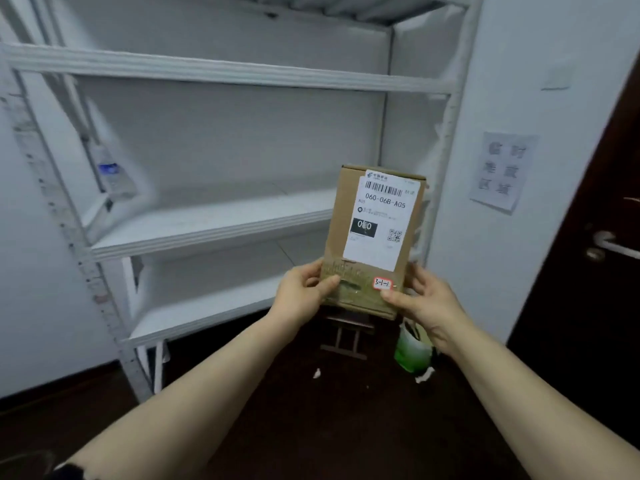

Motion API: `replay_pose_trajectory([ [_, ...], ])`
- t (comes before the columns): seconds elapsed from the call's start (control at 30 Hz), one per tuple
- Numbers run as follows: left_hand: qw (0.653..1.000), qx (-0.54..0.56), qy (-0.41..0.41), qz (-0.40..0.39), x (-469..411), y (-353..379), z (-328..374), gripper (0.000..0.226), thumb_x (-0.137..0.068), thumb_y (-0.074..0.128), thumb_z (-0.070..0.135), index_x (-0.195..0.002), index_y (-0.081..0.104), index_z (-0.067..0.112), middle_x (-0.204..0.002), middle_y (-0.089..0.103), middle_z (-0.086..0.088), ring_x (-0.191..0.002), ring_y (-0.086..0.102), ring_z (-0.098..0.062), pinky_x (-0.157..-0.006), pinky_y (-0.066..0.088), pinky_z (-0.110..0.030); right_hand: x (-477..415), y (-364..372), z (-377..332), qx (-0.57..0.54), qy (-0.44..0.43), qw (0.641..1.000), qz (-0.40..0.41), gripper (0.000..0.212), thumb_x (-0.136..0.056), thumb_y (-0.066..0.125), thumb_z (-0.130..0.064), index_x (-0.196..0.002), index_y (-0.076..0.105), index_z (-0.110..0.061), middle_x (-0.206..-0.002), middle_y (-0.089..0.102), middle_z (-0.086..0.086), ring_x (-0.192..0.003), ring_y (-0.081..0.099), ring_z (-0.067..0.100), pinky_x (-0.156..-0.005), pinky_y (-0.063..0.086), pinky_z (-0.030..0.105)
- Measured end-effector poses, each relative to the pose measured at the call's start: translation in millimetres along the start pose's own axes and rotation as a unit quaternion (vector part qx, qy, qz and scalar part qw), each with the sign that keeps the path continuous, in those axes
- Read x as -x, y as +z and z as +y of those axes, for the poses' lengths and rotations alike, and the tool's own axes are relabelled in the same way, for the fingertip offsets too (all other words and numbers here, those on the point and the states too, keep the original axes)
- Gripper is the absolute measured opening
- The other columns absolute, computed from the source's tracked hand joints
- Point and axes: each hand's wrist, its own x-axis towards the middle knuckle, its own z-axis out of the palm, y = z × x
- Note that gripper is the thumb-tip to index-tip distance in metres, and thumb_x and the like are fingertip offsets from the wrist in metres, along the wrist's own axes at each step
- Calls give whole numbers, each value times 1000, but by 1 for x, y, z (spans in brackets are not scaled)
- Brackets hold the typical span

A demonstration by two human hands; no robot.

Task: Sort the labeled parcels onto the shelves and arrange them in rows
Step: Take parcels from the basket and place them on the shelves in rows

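A flat, rectangular parcel [343, 220] of brown cardboard is held upright in the air in front of a white metal shelving unit [225, 69], level with its middle and lower boards and touching none of them. The left grip [304, 292] grasps the parcel's lower left edge, thumb pressed on taped, wrinkled cardboard; the right grip [426, 303] grasps the lower right corner. A glossy white shipping label [381, 220] with barcode, QR code and "060-06B-A05" covers most of the face, and below it sits a small red-edged sticker [382, 283] handwritten "3-1-1". At the left end of the middle shelf stands a blurred clear plastic bottle [110, 174] with a blue label. Beneath the parcel, on the dark floor [311, 427], are a small wooden stool [346, 334] and a green bag [412, 348]. A paper notice [502, 171] hangs on the white wall beside a dark door [595, 306] with a metal handle [613, 245]
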Motion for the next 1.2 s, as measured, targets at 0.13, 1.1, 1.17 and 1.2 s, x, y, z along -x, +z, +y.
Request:
replay_pose_trajectory([
  [0.13, 990, -85, 1, 111, -29, -106, -27, 41, -80, 71, 18, -121, 67, 18, -102, 73, -4, -93, 66, -18, -96, 50, -41, -55, 110, 3, -5, 0, 998, -62, 73, -55, 85, -12, -122, 57, -11, -107, 69, 7, -95, 67, 20, -78, 58, 31],
  [1.1, 904, -147, -93, 392, -251, -414, -132, 65, -84, 44, -13, -107, 57, 47, -92, 70, 9, -91, 66, -13, -84, 53, -27, -401, 485, 50, 47, -22, 950, -308, 57, -68, 83, -9, -121, 62, -14, -98, 68, 12, -92, 67, 29, -78, 58, 39],
  [1.17, 897, -156, -101, 401, -260, -421, -134, 59, -84, 45, -10, -115, 63, 37, -95, 71, 5, -91, 68, -18, -85, 55, -36, -414, 495, 50, 52, -18, 942, -330, 55, -70, 82, -8, -121, 62, -14, -98, 67, 13, -91, 66, 29, -81, 57, 41],
  [1.2, 894, -159, -105, 407, -263, -423, -134, 54, -85, 48, -7, -114, 64, 36, -97, 72, 4, -92, 68, -20, -86, 56, -40, -418, 497, 49, 51, -12, 938, -343, 53, -71, 81, -6, -120, 62, -15, -99, 66, 13, -89, 65, 27, -83, 56, 42],
])
